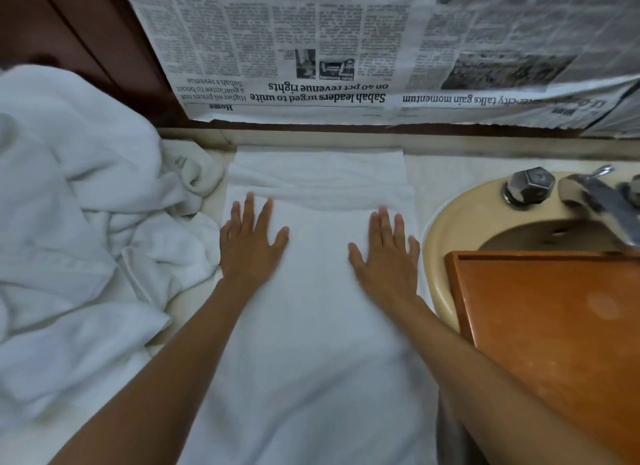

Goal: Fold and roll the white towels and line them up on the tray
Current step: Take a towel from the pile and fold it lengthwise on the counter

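Head view: white towel lies flat on the worktop, long axis running from the near edge to the back edge. Left hand and right hand press it, fingers straight. Wooden tray sits toward the right edge, heaped towels toward the left.

A white towel lies flat as a long strip on the counter, creased across its far end. A rumpled heap of white towels lies just left of it. The wooden tray rests to the right, over the sink.
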Action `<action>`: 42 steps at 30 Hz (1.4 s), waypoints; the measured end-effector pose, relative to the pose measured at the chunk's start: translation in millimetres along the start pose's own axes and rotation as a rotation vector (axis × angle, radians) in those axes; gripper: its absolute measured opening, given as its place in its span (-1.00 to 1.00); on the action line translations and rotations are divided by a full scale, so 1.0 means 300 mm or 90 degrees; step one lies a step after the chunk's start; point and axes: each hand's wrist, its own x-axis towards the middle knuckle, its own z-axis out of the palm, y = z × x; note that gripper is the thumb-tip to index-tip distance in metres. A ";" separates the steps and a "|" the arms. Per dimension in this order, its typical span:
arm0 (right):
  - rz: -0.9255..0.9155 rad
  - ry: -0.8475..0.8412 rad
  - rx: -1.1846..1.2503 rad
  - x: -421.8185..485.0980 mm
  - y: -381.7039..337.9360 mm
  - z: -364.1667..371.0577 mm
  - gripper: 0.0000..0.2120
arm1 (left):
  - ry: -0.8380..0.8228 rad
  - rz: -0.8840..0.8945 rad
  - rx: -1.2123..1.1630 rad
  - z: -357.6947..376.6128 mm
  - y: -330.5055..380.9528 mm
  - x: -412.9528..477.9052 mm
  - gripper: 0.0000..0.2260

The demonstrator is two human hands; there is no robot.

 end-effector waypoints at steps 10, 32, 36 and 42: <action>-0.093 0.015 -0.006 -0.486 0.062 0.127 -0.37 | 0.029 0.108 -0.001 0.119 -0.003 -0.627 -0.44; 0.032 -0.023 0.006 -0.058 0.018 -0.026 -0.42 | -0.112 0.002 -0.007 0.025 0.139 -0.195 -0.41; 0.013 0.009 0.069 -0.174 -0.074 -0.028 -0.41 | -0.079 0.033 -0.016 0.054 0.146 -0.293 -0.35; -0.081 0.046 0.024 -0.452 0.097 0.125 -0.40 | 0.022 0.089 -0.005 0.104 0.033 -0.501 -0.46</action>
